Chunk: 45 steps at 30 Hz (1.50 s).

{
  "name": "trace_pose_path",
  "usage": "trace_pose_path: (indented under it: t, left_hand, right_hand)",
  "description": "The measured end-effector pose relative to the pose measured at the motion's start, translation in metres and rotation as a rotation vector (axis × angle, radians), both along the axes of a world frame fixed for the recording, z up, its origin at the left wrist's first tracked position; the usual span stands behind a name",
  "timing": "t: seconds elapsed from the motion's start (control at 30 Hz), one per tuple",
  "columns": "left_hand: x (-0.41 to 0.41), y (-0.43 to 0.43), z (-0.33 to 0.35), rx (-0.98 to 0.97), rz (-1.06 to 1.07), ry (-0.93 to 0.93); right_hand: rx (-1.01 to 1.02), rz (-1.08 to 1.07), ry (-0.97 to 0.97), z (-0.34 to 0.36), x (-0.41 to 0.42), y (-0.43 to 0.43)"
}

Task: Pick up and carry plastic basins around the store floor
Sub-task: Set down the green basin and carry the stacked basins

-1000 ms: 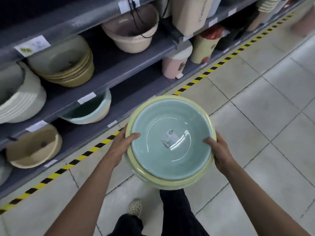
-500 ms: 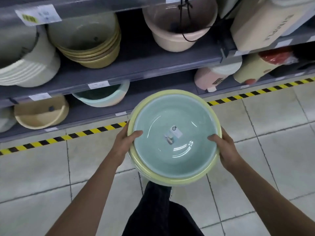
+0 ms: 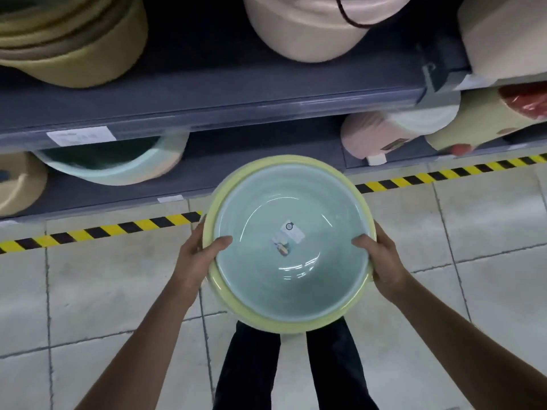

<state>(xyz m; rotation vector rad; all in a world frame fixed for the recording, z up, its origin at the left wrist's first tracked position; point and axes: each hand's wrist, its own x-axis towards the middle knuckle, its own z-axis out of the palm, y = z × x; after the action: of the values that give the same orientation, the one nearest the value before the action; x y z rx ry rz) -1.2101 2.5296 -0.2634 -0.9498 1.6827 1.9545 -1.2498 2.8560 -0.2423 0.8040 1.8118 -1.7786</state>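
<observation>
In the head view, our one view, we held the stacked plastic basins out in front of us, clear of the floor, above our dark trouser legs (image 3: 251, 371). The teal basin (image 3: 291, 255) sat nested inside the yellow basin (image 3: 233, 306), whose rim showed as a ring all round it. Our left hand (image 3: 196, 258) was closed on the left side of the rims, thumb hooked over into the teal bowl, and our right hand (image 3: 381, 261) was clamped the same way on the right side. A small label (image 3: 288, 238) lay stuck at the bottom of the teal bowl.

What had changed over the last second was our heading, not our hold. A second before, the shelving ran diagonally across the picture and we were walking along it; half a second before, we had begun to swing round. Now the grey shelf (image 3: 207, 110) lay square across the top of the frame and much closer, with the striped floor tape (image 3: 118, 229) running level just ahead of the far rim. The grip on both sides looked the same throughout, and the stack stayed level.

On the low shelf a teal-and-beige basin (image 3: 118, 167) lay just left of our load, with olive basins (image 3: 71, 45) above it. We judged that the carrying leg was ending at the shelf face, so setting the pair down, or reaching for another, seemed the likely next step.
</observation>
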Motion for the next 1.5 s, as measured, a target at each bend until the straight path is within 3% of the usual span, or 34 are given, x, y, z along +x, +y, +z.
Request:
trace_pose_path:
  t: [0.37, 0.6, 0.93, 1.3, 1.5]
  left_hand:
    - [-0.085, 0.019, -0.155, -0.034, 0.170, -0.044]
    - [-0.151, 0.014, -0.204, -0.095, 0.212, -0.047]
    - [-0.229, 0.008, -0.245, -0.145, 0.214, -0.049]
    - [-0.288, 0.002, -0.283, -0.152, 0.338, -0.057]
    - [-0.333, -0.011, -0.306, -0.156, 0.299, -0.008]
  right_hand:
    - [0.008, 0.061, -0.016, -0.172, -0.115, 0.013]
    - [-0.015, 0.096, 0.015, -0.240, -0.189, 0.008]
    - [-0.011, 0.160, 0.034, -0.295, -0.274, 0.000]
    - [0.029, -0.044, 0.088, -0.318, -0.348, -0.025]
    - [0.020, 0.033, 0.061, -0.333, -0.399, -0.026]
